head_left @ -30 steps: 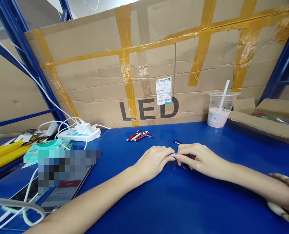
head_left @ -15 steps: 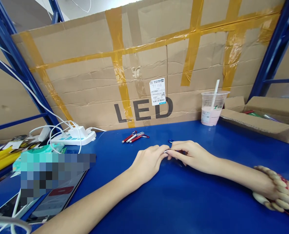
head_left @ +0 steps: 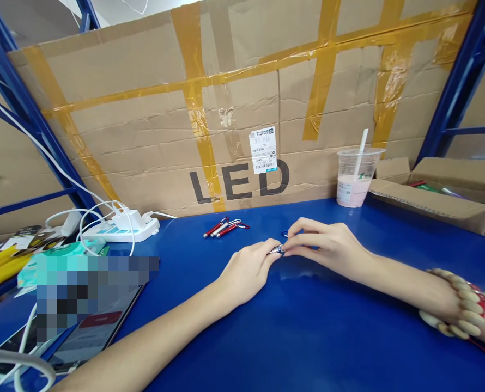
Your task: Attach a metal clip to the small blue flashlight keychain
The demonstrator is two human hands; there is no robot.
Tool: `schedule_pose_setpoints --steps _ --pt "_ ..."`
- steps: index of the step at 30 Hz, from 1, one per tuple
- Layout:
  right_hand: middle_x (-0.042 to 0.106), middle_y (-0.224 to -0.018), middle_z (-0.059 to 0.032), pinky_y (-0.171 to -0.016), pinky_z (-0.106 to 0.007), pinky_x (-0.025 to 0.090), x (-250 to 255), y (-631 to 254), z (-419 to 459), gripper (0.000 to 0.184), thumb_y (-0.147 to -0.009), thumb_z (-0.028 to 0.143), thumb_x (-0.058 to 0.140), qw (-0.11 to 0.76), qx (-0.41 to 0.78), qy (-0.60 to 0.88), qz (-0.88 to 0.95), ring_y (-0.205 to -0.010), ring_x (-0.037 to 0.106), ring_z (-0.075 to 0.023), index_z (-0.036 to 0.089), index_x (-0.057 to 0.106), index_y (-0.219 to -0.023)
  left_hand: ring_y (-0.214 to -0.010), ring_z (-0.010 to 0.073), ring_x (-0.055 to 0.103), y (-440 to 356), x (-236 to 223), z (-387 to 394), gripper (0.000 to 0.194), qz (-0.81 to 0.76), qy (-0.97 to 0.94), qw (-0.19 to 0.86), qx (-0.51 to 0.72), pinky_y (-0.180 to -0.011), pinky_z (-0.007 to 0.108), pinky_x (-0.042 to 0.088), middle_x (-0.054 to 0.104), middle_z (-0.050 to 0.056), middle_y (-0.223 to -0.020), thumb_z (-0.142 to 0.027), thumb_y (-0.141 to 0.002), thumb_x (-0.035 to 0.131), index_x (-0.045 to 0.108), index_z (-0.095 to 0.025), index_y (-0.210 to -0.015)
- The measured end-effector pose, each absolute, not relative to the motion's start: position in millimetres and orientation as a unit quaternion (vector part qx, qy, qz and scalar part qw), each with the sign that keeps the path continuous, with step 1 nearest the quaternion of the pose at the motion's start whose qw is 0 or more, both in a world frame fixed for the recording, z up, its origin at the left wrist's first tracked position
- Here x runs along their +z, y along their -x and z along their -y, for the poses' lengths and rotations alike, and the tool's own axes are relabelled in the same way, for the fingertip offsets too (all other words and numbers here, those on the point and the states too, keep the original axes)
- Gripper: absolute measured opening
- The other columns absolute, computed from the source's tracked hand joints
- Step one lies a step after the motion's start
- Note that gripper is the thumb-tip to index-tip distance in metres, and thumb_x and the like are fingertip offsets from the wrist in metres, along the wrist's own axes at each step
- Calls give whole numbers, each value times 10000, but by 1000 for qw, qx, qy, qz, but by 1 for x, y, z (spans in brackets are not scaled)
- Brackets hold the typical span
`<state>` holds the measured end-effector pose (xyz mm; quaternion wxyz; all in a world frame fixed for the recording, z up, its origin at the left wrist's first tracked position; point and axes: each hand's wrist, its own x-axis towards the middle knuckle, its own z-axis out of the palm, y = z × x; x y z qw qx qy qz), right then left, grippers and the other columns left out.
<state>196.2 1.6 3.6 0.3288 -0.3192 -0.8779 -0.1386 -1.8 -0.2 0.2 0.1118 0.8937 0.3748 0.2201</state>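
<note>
My left hand [head_left: 247,269] and my right hand [head_left: 328,246] meet over the blue table top [head_left: 291,337]. Both pinch one small silver keychain torch [head_left: 276,250] between their fingertips. A blue clip ring [head_left: 284,234] shows just behind my right fingers; most of the torch is hidden by the hands. My right wrist wears a bracelet of pale beads [head_left: 455,305]. A little further back lie three red and silver keychain torches [head_left: 225,227].
A taped cardboard sheet marked LED [head_left: 242,109] walls off the back. A plastic cup with pink drink and straw [head_left: 355,178] and an open carton [head_left: 438,193] stand at the right. A white power strip with cables [head_left: 120,226], a tablet [head_left: 91,321] and yellow sticks [head_left: 1,267] fill the left.
The view has shifted a little to the right. My right fingers have lifted and spread slightly over the small torch; both hands stay joined on it at the same spot.
</note>
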Motion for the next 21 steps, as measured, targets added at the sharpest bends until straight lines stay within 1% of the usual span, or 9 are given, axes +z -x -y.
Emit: schedule_pose_setpoints --steps 2,4,9,13,16,21 --pt "608 -847 14 -464 -179 331 3 -196 0 196 -848 314 470 339 -170 305 873 -515 501 -39 262 654 -805 -834 135 559 3 1 0 246 -368 -896 117 219 -711 236 414 594 -25 -945 -298 -909 261 483 -256 -1007" --pt "615 -824 15 -451 -179 321 4 -197 1 195 -847 296 475 344 -186 294 872 -489 490 -34 261 660 -794 -816 126 553 4 1 -1 246 -340 -907 129 212 -704 224 412 590 -18 -926 -292 -911 259 486 -240 -992" --pt "618 -768 14 -439 -179 316 6 -197 3 236 -862 274 448 325 -195 269 886 -471 494 -37 259 665 -768 -897 129 520 5 0 -2 249 -273 -934 107 202 -824 235 383 573 19 -949 -256 -912 268 496 -187 -985" --pt "609 -741 3 -441 -184 328 10 -198 4 268 -860 325 440 310 -170 274 895 -476 504 -50 248 666 -740 -918 128 516 6 1 -2 254 -260 -940 101 196 -846 238 375 566 20 -970 -259 -913 258 494 -195 -983" --pt "604 -747 0 -441 -185 335 10 -198 4 275 -860 330 436 300 -149 270 903 -480 506 -52 243 666 -737 -934 134 517 6 0 -2 247 -261 -941 102 187 -858 250 372 566 23 -982 -263 -911 267 491 -197 -992" --pt "599 -754 -15 -502 -198 386 8 -196 3 253 -829 353 483 326 -79 286 898 -542 543 -77 224 668 -716 -946 132 512 6 -3 -3 229 -252 -942 111 193 -863 249 376 562 23 -986 -254 -911 270 483 -196 -972"
